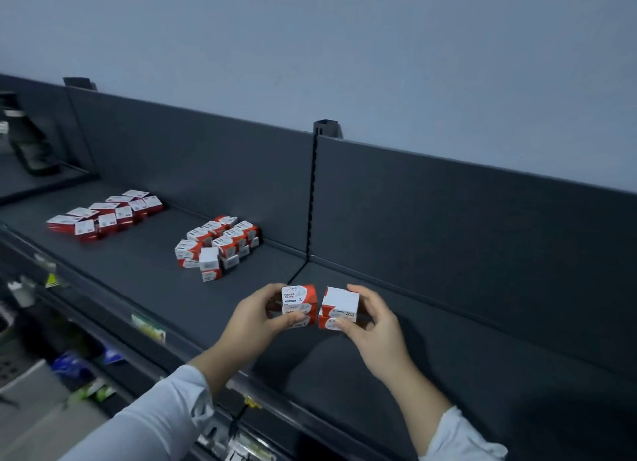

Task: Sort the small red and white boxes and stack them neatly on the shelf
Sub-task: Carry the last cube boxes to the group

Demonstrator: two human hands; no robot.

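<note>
My left hand (256, 317) grips a short stack of small red and white paper-clip boxes (299, 304), label side up. Right beside it, my right hand (374, 326) holds a second short stack of red and white boxes (339, 307) with a plain white top. Both stacks sit low over the dark shelf (379, 367), almost touching each other. Further left on the shelf stands a loose cluster of several boxes (217, 241), some tipped. A flatter group of several boxes (105, 214) lies at the far left.
A dark back panel (448, 212) with a slotted upright post (312, 191) runs behind the shelf. The shelf's front rail (148, 324) carries price tags. Lower shelves with blurred goods (79, 367) lie at the bottom left. A dark object (27, 147) stands at far left.
</note>
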